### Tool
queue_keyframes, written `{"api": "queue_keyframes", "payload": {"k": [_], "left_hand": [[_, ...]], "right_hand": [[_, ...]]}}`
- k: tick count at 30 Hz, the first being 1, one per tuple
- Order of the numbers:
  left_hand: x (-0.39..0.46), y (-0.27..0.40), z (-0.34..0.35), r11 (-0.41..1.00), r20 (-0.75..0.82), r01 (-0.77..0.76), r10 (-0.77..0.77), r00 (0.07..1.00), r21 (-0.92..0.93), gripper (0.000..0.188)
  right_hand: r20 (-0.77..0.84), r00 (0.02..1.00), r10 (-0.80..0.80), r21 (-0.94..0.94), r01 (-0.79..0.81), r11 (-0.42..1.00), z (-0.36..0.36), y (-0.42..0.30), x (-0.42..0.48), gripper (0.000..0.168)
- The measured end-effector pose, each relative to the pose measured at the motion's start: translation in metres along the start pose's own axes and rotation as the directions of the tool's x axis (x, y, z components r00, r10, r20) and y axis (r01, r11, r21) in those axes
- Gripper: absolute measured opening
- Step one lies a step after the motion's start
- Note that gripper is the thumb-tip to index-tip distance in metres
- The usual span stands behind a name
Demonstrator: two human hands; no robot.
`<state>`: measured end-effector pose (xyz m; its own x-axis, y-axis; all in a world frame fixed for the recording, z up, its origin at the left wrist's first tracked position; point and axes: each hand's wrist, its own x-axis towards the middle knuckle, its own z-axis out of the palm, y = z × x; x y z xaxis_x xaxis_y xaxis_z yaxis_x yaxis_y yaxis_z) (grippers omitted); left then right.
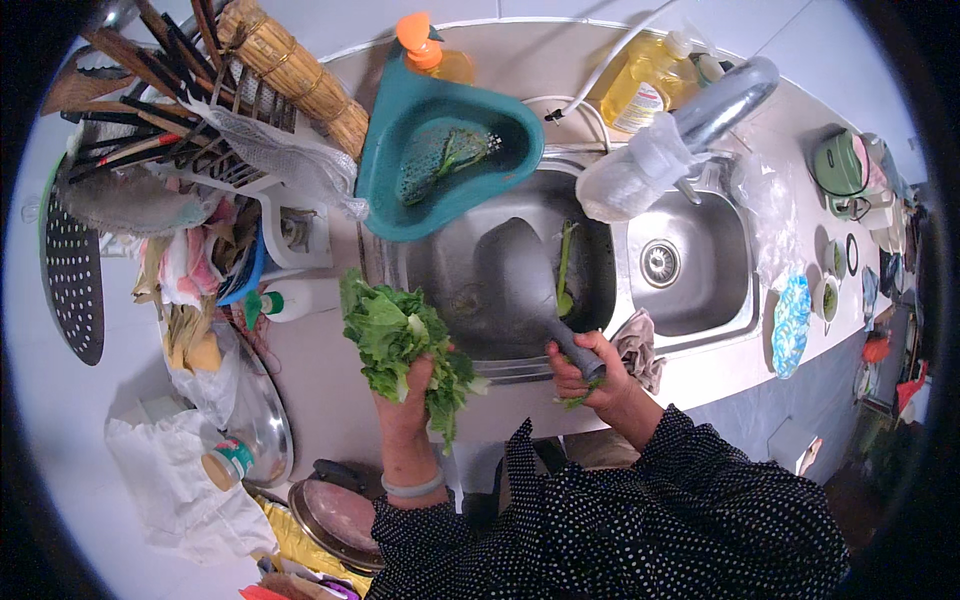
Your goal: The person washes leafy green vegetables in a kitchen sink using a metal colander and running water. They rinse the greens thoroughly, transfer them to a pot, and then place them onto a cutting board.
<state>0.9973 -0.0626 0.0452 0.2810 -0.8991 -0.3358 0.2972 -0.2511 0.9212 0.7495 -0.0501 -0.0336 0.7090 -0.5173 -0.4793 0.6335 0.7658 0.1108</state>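
My left hand [409, 386] is closed around a bunch of leafy greens [390, 330], held over the counter by the left sink's front rim. In my right hand [600, 375] is the handle of a grey, wide-headed scoop [514, 262]. Its head reaches out over the larger steel sink basin [442, 262] and looks blurred. Scraps of green show beside my right fingers. A loose green stalk [565, 262] lies in that basin, right of the scoop. Behind it, a teal corner drain basket [457, 210] holds a few green scraps.
A faucet [731, 101] with a plastic-wrapped spout juts over the basins. The smaller basin [705, 292] is to the right, with a crumpled cloth [639, 349] near its front corner. Yellow liquid bottles [641, 82] stand behind. Utensil racks [247, 150] crowd the left.
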Motion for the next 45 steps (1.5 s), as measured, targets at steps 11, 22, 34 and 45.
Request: {"api": "queue_keyframes", "payload": {"k": [11, 22, 34, 45], "left_hand": [[-0.002, -0.006, 0.018, 0.988, 0.037, 0.084, -0.08, 0.996, -0.128, 0.038], [0.036, -0.026, 0.096, 0.874, 0.2, -0.193, 0.113, 0.973, 0.447, 0.036], [0.048, -0.084, 0.126, 0.091, 0.452, -0.458, 0.08, 0.888, 0.884, 0.081], [0.034, -0.027, 0.123, 0.724, 0.257, -0.27, 0.131, 0.957, 0.635, 0.074]], "right_hand": [[-0.172, 0.939, -0.299, -0.942, -0.245, -0.228, 0.025, -0.01, -0.001, 0.049], [-0.062, 0.908, -0.415, -0.893, -0.236, -0.384, 0.01, 0.002, -0.027, 0.043], [-0.017, 0.86, -0.51, -0.899, -0.236, -0.369, -0.003, 0.003, -0.037, 0.041], [0.057, 0.837, -0.544, -0.945, -0.13, -0.3, 0.0, -0.003, -0.034, 0.038]]}}
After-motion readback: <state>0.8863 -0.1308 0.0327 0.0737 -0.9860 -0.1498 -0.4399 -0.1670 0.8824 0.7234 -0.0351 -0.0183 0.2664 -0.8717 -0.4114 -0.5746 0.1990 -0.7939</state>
